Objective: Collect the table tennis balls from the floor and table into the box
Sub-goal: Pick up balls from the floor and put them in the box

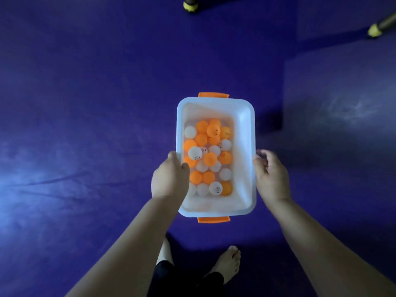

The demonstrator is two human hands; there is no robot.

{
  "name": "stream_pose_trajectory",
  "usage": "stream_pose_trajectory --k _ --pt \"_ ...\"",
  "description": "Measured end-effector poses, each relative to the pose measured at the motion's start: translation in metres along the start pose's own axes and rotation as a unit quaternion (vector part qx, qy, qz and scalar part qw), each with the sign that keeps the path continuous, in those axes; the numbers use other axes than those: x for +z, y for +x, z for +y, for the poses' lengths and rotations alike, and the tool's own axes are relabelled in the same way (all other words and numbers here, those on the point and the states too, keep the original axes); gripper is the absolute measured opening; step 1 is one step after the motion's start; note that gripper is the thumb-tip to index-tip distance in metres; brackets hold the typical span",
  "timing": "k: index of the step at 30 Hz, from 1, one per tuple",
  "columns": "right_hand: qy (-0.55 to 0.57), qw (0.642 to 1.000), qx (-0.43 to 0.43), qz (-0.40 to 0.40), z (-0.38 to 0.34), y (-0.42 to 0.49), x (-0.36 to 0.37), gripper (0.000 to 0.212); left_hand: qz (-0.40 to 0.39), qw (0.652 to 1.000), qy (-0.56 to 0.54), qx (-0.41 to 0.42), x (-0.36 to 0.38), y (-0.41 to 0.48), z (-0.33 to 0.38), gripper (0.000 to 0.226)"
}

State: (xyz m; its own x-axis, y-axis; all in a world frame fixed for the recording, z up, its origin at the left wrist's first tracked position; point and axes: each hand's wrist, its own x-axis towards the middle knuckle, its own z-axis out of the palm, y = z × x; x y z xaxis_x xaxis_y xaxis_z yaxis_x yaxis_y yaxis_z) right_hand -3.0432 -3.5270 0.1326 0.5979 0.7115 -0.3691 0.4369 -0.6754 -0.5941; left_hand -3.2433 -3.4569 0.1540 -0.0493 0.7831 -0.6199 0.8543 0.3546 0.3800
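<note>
Left hand (169, 179): grips the left long rim of the box (216, 101). The thumb hooks over the rim into the interior and the palm lies against the outer wall.
Right hand (271, 176): fingers curled, just beside the right long rim. The edge there is blurred, so it cannot be told whether the hand grips the box or only touches it.
Box: white, rectangular and open-topped. It sits between the two hands with its long axis pointing away from the wrists.
Table tennis balls (209, 158): orange and white, mixed. They cover the box bottom in a heap, just past the left thumb and inward of the right fingers.
Far handle (213, 95): orange, on the short end beyond both hands.
Near handle (213, 219): orange, on the short end between the forearms, on the wrist side of both hands.
Floor (96, 103): purple-blue sheet, below and around both hands.
Legs (190, 5): dark with yellow tips, well beyond the hands. A second one (377, 28) stands far beyond the right hand, to its outer side.
Bare foot (228, 261): on the floor behind the hands, between the forearms.
</note>
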Motion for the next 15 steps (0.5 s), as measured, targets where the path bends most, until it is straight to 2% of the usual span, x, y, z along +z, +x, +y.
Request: stream_pose_trajectory --k 2,4,9,15 --pt "-0.015 0.999 -0.022 -0.022 -0.04 -0.011 -0.016 0.029 0.011 1.0 -0.023 -0.002 -0.037 -0.013 0.005 0.008" --pt "-0.015 0.998 -0.039 -0.041 -0.084 -0.024 -0.034 0.016 0.021 0.999 -0.047 -0.007 -0.078 -0.027 0.011 0.008" --pt "-0.008 0.995 -0.037 -0.09 -0.192 -0.061 -0.081 0.019 0.047 0.993 -0.11 -0.008 -0.19 -0.078 0.021 0.012" --pt "-0.034 0.985 -0.081 -0.149 -0.325 -0.14 -0.127 0.025 0.066 0.989 -0.136 0.005 -0.335 -0.148 -0.001 0.017"
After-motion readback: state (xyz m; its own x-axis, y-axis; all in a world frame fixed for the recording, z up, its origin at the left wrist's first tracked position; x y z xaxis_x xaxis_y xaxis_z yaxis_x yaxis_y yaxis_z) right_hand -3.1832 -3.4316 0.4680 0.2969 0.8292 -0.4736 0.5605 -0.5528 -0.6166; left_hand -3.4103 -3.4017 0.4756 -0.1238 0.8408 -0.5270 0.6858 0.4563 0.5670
